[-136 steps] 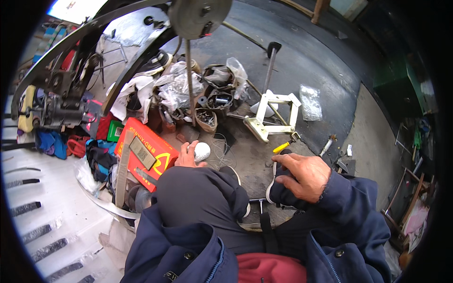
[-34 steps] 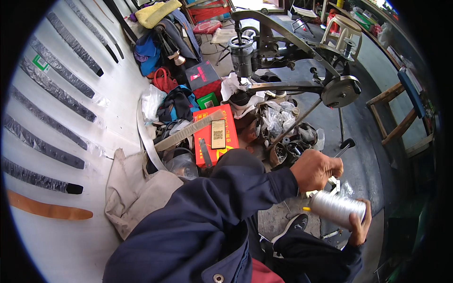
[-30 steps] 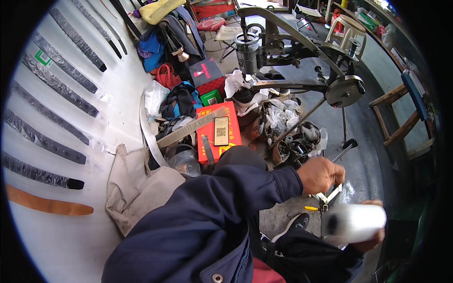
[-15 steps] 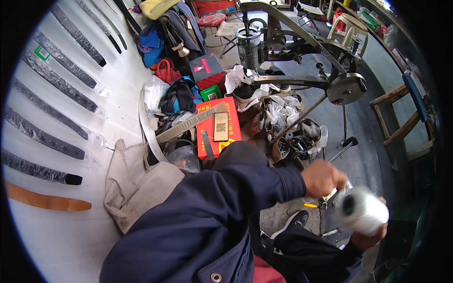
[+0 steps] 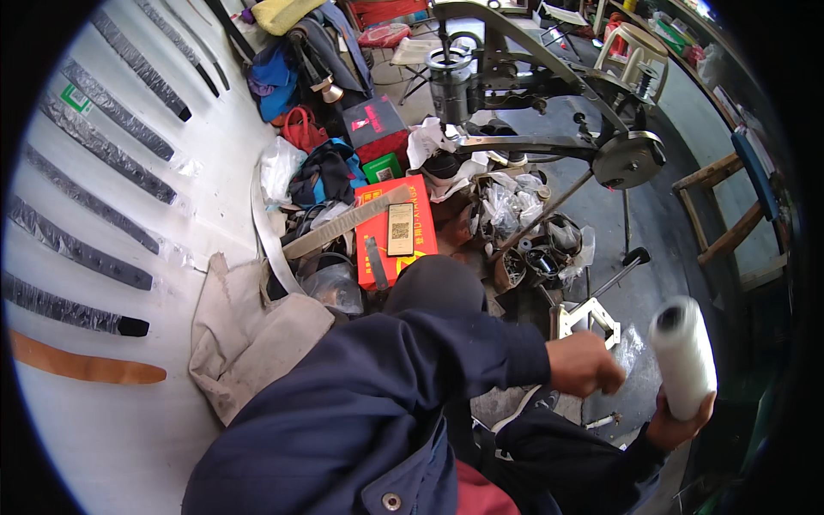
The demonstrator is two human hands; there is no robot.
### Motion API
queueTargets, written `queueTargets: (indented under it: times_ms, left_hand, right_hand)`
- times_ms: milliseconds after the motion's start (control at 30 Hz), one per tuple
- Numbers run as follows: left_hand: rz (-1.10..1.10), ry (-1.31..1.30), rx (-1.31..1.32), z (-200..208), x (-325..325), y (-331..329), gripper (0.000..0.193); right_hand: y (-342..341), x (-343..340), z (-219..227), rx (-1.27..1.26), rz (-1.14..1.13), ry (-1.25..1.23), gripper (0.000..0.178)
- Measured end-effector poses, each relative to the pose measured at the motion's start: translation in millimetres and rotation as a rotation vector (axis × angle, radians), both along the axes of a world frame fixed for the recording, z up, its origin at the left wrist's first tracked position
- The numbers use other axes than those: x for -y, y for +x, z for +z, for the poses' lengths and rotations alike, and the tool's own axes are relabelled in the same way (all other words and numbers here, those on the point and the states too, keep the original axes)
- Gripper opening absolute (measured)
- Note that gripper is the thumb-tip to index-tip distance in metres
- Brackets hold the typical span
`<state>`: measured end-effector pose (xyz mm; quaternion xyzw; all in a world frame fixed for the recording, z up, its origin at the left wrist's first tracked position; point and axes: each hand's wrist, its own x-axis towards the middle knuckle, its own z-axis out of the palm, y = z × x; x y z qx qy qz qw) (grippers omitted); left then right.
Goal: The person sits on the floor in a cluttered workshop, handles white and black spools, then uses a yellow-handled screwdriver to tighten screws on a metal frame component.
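In my right hand [image 5: 682, 421], at the right, is an upright roll of clear-white plastic film [image 5: 685, 360]. Its hollow dark core faces up, and my fingers wrap round the lower end. To its left, my left hand [image 5: 586, 364] hangs over the floor with curled fingers, apart from the roll. Whether a loose end of film is pinched in them cannot be made out. A crumpled clear plastic piece [image 5: 631, 348] shows between the two hands. Just beyond my left hand is a cream-coloured frame [image 5: 590, 319], partly covered by that hand.
A hand-cranked sewing machine [image 5: 515, 86] stands ahead. Left of it, a red box [image 5: 421, 210] carries a code card [image 5: 401, 230]. Bags and plastic-filled containers [image 5: 549, 257] crowd the floor. Wrapped straps [image 5: 81, 305] hang on the white wall. A wooden stool [image 5: 730, 206] is at the right.
The film roll has swung from a tilt to nearly upright and moved slightly right. My left hand has dropped away from it, uncovering the cream frame.
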<state>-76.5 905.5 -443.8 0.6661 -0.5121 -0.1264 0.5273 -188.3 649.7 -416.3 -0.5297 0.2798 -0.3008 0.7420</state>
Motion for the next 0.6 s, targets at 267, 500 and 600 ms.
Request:
queueTargets:
  times_ms: [267, 500, 600]
  left_hand:
    - [0.441, -0.053, -0.229, 7.6, -16.0, 55.0, 0.011]
    - [0.081, -0.124, -0.302, -14.0, 4.9, 10.1, 0.018]
    - [0.100, -0.056, -0.403, -24.8, 6.6, 7.1, 0.022]
  right_hand:
    - [-6.6, -17.2, -6.9, -0.165, 0.612, -0.353, 0.085]
    - [1.2, -29.0, 6.6, -0.144, 0.222, 0.072, 0.074]
    - [0.5, -34.3, -7.0, -0.105, 0.213, 0.141, 0.061]
